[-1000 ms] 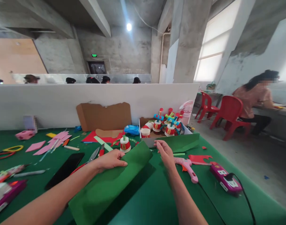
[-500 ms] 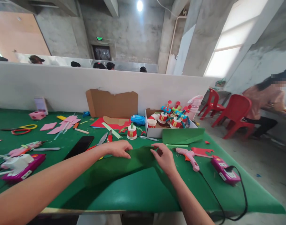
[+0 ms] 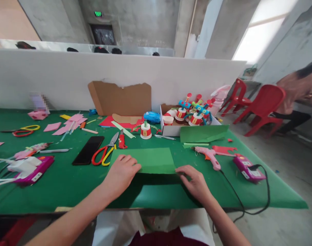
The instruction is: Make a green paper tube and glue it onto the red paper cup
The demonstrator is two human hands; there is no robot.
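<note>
A rectangular green paper sheet (image 3: 154, 160) lies on the green-covered table (image 3: 84, 191), its front edge a little raised. My left hand (image 3: 124, 171) rests on the sheet's left part, fingers curled together over it. At the sheet's front right corner is my right hand (image 3: 193, 179), its thumb and index finger closed on the corner. Scissors with red and yellow handles (image 3: 104, 153) and a red utility knife (image 3: 122, 139) lie just behind the sheet. A small red and white cup figure (image 3: 145, 131) with green spiral arms stands behind it.
A black phone (image 3: 88, 150) lies left. On the right are a pink glue gun (image 3: 208, 155) with a cable and a purple power strip (image 3: 249, 169). Behind stands a box of cup figures (image 3: 171, 131). A person (image 3: 296, 92) sits far right.
The green sheet has come down flatter onto the table, and both hands have moved with it. The left hand now lies over the sheet's left part. The view has tilted downward.
</note>
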